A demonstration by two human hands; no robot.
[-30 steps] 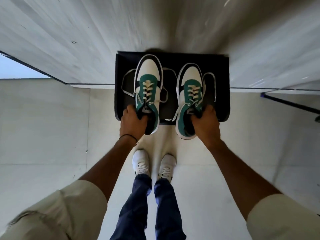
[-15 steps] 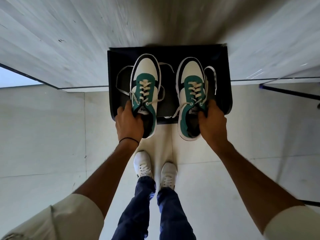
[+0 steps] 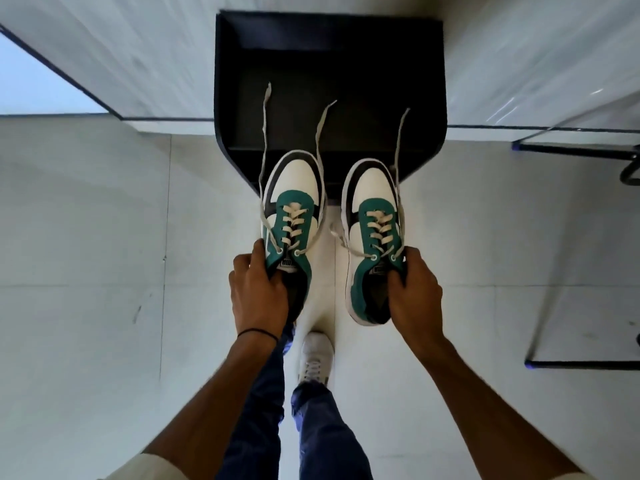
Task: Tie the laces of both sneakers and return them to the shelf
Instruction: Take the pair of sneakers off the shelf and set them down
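Observation:
Two green, white and black sneakers hang in the air in front of a black shelf (image 3: pixel 329 74). My left hand (image 3: pixel 258 292) grips the left sneaker (image 3: pixel 294 195) at its collar. My right hand (image 3: pixel 414 292) grips the right sneaker (image 3: pixel 372 216) the same way. Both sneakers are off the shelf, toes pointing toward it. Their cream laces (image 3: pixel 265 133) are untied and trail loosely over the shelf's front edge.
The black shelf stands against a pale wall (image 3: pixel 121 46) on a white tiled floor (image 3: pixel 86 254). A black metal frame (image 3: pixel 571 258) stands at the right. My own legs in blue trousers and a white shoe (image 3: pixel 315 358) are below the sneakers.
Both hands have lifted the sneakers off the shelf and pulled them back toward me. The laces now stretch out over the shelf. The view has stepped back.

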